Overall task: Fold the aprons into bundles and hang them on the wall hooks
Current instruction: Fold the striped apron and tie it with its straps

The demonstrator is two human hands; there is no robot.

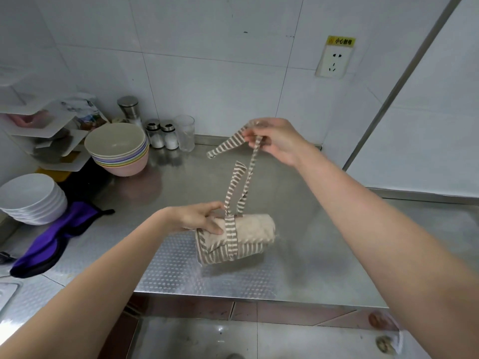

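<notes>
A beige apron with brown-and-white stripes is rolled into a bundle point(248, 235) just above the steel counter point(298, 260). A striped strap point(231, 235) wraps round its middle. My left hand point(198, 218) grips the bundle's left end, thumb on top. My right hand point(276, 141) is raised above and behind it, pinching the striped strap point(252, 161), which runs down to the bundle; its loose end point(224, 146) hangs to the left. A purple apron point(49, 244) lies crumpled on the counter at the left. No wall hooks are in view.
Stacked coloured bowls point(118, 149), white plates point(31, 196), shakers point(162, 134), a glass point(186, 132) and a rack of trays point(46, 133) crowd the counter's left and back. A wall socket point(334, 62) is at upper right. The counter's front edge point(233, 297) drops to a tiled floor.
</notes>
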